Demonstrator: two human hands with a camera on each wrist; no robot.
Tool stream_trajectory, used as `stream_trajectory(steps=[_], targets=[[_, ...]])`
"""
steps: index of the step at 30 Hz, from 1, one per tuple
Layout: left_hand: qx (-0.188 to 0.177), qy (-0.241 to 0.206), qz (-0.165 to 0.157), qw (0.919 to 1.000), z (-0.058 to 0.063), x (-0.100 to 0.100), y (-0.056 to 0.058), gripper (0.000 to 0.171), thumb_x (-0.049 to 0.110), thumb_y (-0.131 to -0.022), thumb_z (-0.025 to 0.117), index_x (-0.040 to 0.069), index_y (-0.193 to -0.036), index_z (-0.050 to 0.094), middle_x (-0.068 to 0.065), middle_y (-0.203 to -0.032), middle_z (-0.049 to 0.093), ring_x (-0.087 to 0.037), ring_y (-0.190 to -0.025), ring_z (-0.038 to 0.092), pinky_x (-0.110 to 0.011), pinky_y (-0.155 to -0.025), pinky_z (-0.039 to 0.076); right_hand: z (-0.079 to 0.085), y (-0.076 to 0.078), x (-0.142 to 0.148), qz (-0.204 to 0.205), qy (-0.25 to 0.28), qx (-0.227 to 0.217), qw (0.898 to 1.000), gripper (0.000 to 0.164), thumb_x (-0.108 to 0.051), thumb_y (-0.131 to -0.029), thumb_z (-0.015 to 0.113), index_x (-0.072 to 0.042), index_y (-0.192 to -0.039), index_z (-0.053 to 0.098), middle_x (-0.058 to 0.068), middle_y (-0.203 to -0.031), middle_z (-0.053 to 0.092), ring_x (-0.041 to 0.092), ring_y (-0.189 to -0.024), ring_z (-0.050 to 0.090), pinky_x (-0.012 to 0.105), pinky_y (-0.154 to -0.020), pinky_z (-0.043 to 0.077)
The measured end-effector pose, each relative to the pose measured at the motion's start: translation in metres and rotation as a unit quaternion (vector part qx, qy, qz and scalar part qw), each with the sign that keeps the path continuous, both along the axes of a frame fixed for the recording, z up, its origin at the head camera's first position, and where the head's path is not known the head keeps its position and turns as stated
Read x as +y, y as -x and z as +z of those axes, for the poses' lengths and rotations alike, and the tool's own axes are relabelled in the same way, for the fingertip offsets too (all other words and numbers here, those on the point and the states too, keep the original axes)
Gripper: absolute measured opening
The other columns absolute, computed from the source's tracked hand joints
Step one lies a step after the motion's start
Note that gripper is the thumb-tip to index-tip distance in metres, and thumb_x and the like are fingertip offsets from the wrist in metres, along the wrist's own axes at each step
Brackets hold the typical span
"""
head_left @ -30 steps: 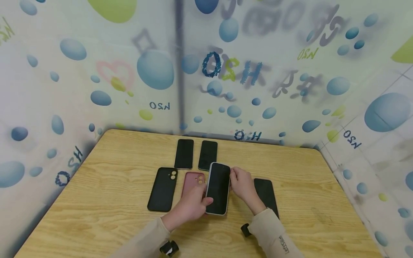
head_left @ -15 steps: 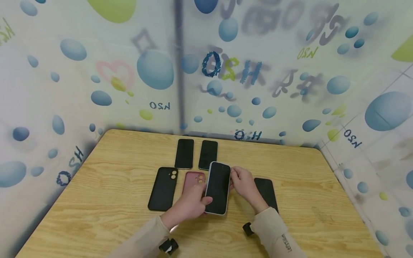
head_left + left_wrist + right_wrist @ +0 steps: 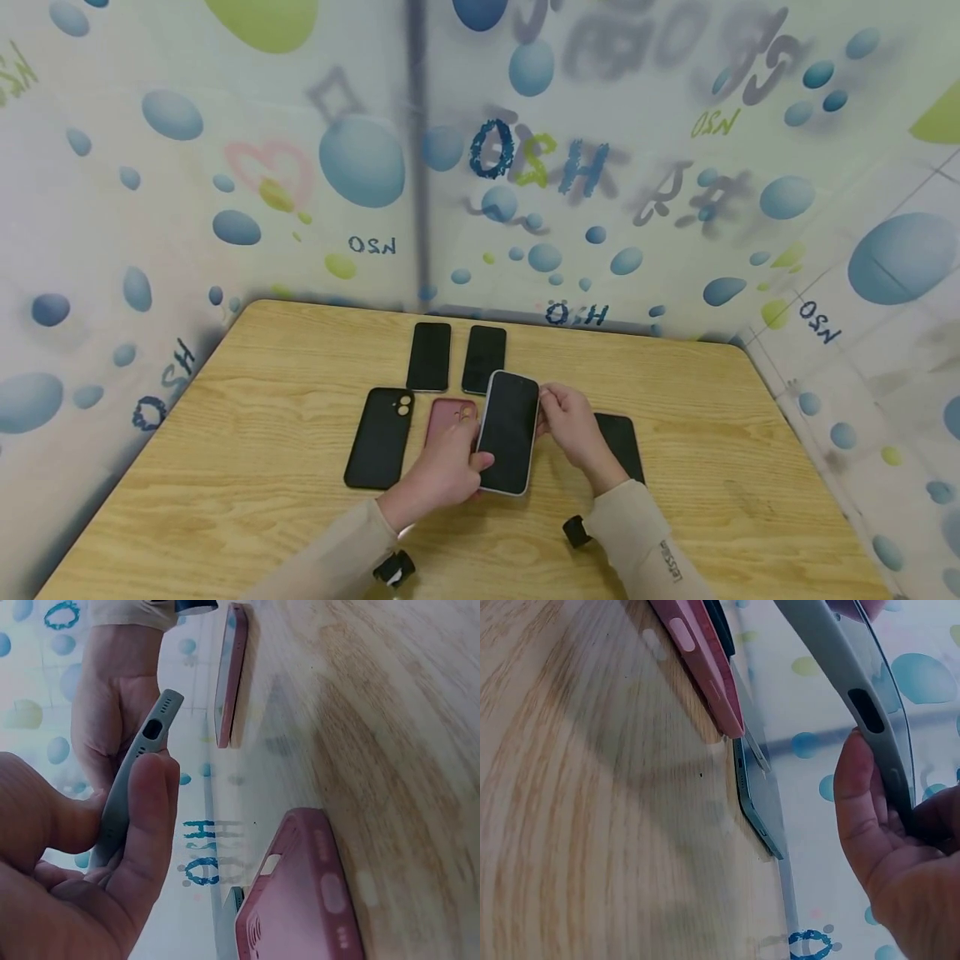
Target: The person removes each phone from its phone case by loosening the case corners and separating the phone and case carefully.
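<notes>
My left fingers (image 3: pixel 150 806) and right fingers (image 3: pixel 857 795) pinch the cased phone (image 3: pixel 510 429) at opposite edges, seemingly to steady it.

Left hand (image 3: pixel 448 467) and right hand (image 3: pixel 573 427) curled

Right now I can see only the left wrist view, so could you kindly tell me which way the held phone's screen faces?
Observer: In the head view, the held phone turns its dark screen up toward the camera.
Operator: Thank you. Does anything lie near the pink case that I cannot see?
Observer: Yes, in the head view a black case lies just left of it.
Operator: And what are the fingers of the right hand touching?
Observer: In the right wrist view, a fingertip touches the pale case on the phone, right beside a long dark opening.
</notes>
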State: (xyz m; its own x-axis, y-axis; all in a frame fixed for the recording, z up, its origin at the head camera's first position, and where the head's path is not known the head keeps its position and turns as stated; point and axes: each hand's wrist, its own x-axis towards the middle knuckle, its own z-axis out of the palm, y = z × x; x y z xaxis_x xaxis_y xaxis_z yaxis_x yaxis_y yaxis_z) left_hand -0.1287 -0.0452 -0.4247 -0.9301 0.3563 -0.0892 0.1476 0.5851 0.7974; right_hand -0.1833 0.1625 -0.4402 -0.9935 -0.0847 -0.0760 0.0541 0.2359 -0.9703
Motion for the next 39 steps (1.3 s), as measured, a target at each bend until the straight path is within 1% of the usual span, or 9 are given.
stream_trajectory(steps=[3,6,9,15,19,22,26,32,39], targets=[[0.023,0.006,0.004,0.9997,0.000,-0.001,0.000,0.014,0.004,-0.095,0.071,0.002,-0.106,0.061,-0.006,-0.095,0.062,-0.020,-0.084,0.060,-0.031,-0.070,0.051,-0.001,0.002,0.000,0.001,0.018,-0.006,1.000,0.032,-0.003,-0.110,0.038,0.009,-0.093,0.062,0.007,-0.072,0.060,0.019,-0.064,0.060,0.038,-0.062,0.059],[0.057,-0.001,0.003,0.9984,-0.001,-0.001,-0.001,0.014,0.001,-0.093,0.072,0.003,-0.102,0.061,-0.005,-0.091,0.062,-0.019,-0.083,0.058,-0.030,-0.070,0.048,-0.002,0.003,0.003,0.007,0.040,-0.019,0.999,0.033,-0.003,-0.110,0.036,0.012,-0.107,0.064,0.008,-0.083,0.067,0.015,-0.070,0.063,0.030,-0.063,0.057],[0.073,-0.018,-0.004,0.9972,-0.004,-0.002,0.000,0.014,0.000,-0.093,0.072,0.003,-0.102,0.061,-0.004,-0.089,0.062,-0.018,-0.081,0.057,-0.029,-0.069,0.047,-0.001,0.003,0.006,0.015,0.062,-0.032,0.997,0.035,-0.004,-0.110,0.034,0.015,-0.120,0.062,0.009,-0.092,0.071,0.013,-0.075,0.065,0.026,-0.065,0.057],[0.061,-0.046,-0.020,0.9968,-0.012,-0.005,0.006,0.010,0.001,-0.096,0.069,0.002,-0.104,0.065,-0.005,-0.091,0.064,-0.017,-0.082,0.060,-0.030,-0.073,0.049,0.000,0.003,0.010,0.030,0.076,-0.037,0.996,0.036,-0.009,-0.112,0.037,0.015,-0.120,0.062,0.007,-0.087,0.072,0.014,-0.074,0.066,0.028,-0.067,0.058],[0.048,-0.067,-0.019,0.9964,-0.016,-0.009,0.010,0.009,0.000,-0.097,0.067,0.000,-0.105,0.063,-0.007,-0.090,0.069,-0.017,-0.083,0.064,-0.032,-0.077,0.052,0.000,0.002,0.008,0.031,0.071,-0.032,0.996,0.035,-0.011,-0.113,0.039,0.013,-0.115,0.063,0.007,-0.084,0.070,0.016,-0.073,0.066,0.031,-0.069,0.059],[0.043,-0.087,-0.019,0.9951,-0.018,-0.011,0.012,0.015,-0.003,-0.097,0.065,-0.002,-0.112,0.063,-0.010,-0.094,0.073,-0.018,-0.087,0.069,-0.037,-0.081,0.056,0.000,0.001,0.007,0.035,0.063,-0.025,0.997,0.034,-0.012,-0.113,0.040,0.012,-0.113,0.064,0.008,-0.086,0.071,0.016,-0.074,0.066,0.033,-0.071,0.060],[0.050,-0.095,-0.015,0.9941,-0.018,-0.012,0.014,0.020,-0.004,-0.097,0.064,-0.002,-0.118,0.065,-0.011,-0.099,0.074,-0.019,-0.092,0.069,-0.040,-0.087,0.056,-0.002,0.000,0.005,0.053,0.045,-0.023,0.997,0.032,-0.011,-0.112,0.042,0.011,-0.116,0.065,0.008,-0.088,0.072,0.016,-0.075,0.067,0.032,-0.072,0.060],[0.047,-0.092,0.011,0.9946,-0.017,-0.014,0.015,0.017,-0.004,-0.096,0.065,-0.001,-0.112,0.069,-0.009,-0.096,0.073,-0.017,-0.085,0.065,-0.039,-0.081,0.055,-0.003,-0.004,0.005,0.097,0.042,-0.022,0.994,0.031,-0.008,-0.111,0.042,0.015,-0.119,0.062,0.009,-0.088,0.072,0.016,-0.074,0.068,0.034,-0.074,0.061],[0.059,-0.097,0.029,0.9931,-0.017,-0.015,0.018,0.017,-0.006,-0.095,0.065,-0.002,-0.111,0.068,-0.010,-0.091,0.073,-0.018,-0.081,0.068,-0.035,-0.074,0.056,-0.002,-0.007,0.005,0.138,0.039,-0.031,0.989,0.033,-0.009,-0.111,0.042,0.015,-0.125,0.060,0.011,-0.093,0.072,0.015,-0.076,0.068,0.030,-0.075,0.060]])
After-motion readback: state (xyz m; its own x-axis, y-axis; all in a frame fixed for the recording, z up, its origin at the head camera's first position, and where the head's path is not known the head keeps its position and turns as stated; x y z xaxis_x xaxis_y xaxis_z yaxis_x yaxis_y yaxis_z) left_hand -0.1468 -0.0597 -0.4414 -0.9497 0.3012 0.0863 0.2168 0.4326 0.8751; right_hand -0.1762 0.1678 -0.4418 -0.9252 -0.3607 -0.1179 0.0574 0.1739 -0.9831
